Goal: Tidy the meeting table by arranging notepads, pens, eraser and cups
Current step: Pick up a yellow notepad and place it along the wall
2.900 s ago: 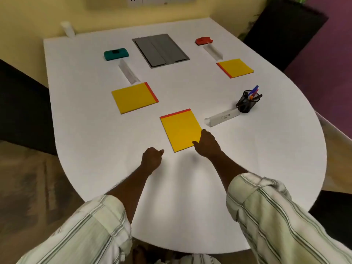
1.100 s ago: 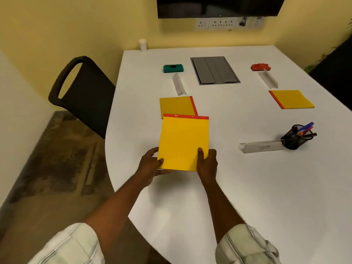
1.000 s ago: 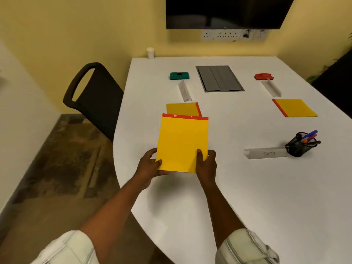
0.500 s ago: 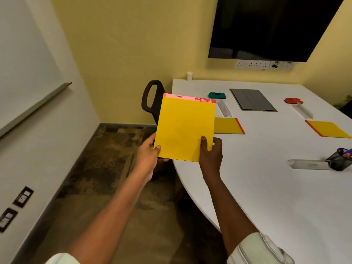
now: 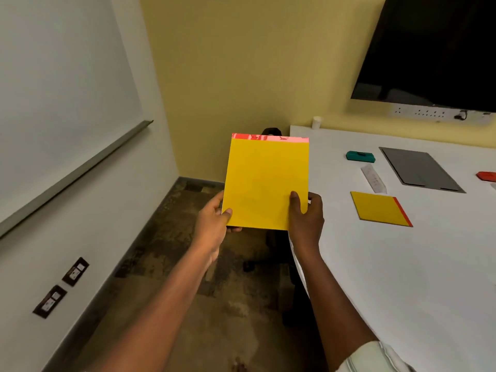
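Patterned floor (image 5: pixel 166 304) fills the view beyond the left edge of the white surface (image 5: pixel 402 291), where you hold the yellow notepad (image 5: pixel 265 181) in the air, red strip uppermost. Your left hand (image 5: pixel 214 221) pinches its lower left corner and your right hand (image 5: pixel 306 213) its lower right, thumbs on the face. Gripped only at the bottom, it could tip or drop to the floor if either pinch slackens. A black chair (image 5: pixel 271 131), mostly hidden behind the notepad, stands at that edge and may block you. Farther on lie a second notepad (image 5: pixel 378 208), a name plate (image 5: pixel 373 179), a teal eraser (image 5: pixel 360 156) and, at the far corner, a paper cup (image 5: pixel 316 122).
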The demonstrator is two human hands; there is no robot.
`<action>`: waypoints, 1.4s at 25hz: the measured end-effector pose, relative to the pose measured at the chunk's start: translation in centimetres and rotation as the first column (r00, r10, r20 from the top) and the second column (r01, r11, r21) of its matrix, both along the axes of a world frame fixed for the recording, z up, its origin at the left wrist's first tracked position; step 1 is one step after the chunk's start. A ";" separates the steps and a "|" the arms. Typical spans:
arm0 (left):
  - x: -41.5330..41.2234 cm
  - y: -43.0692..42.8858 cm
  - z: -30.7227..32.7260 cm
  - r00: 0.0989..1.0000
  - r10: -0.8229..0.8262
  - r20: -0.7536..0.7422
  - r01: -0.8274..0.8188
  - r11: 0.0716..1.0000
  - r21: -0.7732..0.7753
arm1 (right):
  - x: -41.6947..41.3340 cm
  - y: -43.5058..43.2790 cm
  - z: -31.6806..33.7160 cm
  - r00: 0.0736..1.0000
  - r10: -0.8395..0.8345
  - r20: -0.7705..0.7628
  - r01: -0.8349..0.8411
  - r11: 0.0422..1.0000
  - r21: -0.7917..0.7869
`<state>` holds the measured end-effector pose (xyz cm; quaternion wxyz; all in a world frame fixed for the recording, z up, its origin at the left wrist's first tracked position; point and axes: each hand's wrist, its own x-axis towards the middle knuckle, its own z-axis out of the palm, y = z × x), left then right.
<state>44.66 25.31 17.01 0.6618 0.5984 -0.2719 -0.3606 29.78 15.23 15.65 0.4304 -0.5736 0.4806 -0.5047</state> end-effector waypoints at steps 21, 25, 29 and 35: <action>26.3 -19.9 -2.2 0.906 0.267 -0.330 -0.300 0.953 -0.052 | 26.2 -20.6 -1.4 0.821 0.567 0.071 -0.569 0.799 0.195; 33.4 -26.0 -1.4 0.921 0.212 -0.326 -0.244 0.968 -0.061 | 33.0 -25.6 -1.0 0.862 0.492 0.122 -0.507 0.845 0.172; 40.7 -32.2 -0.4 0.947 0.146 -0.285 -0.168 0.984 -0.054 | 40.0 -29.9 -0.2 0.914 0.368 0.169 -0.395 0.902 0.175; 48.8 -41.5 -1.4 0.950 0.048 -0.308 -0.064 0.997 -0.041 | 47.8 -38.1 0.1 0.961 0.236 0.146 -0.261 0.947 0.189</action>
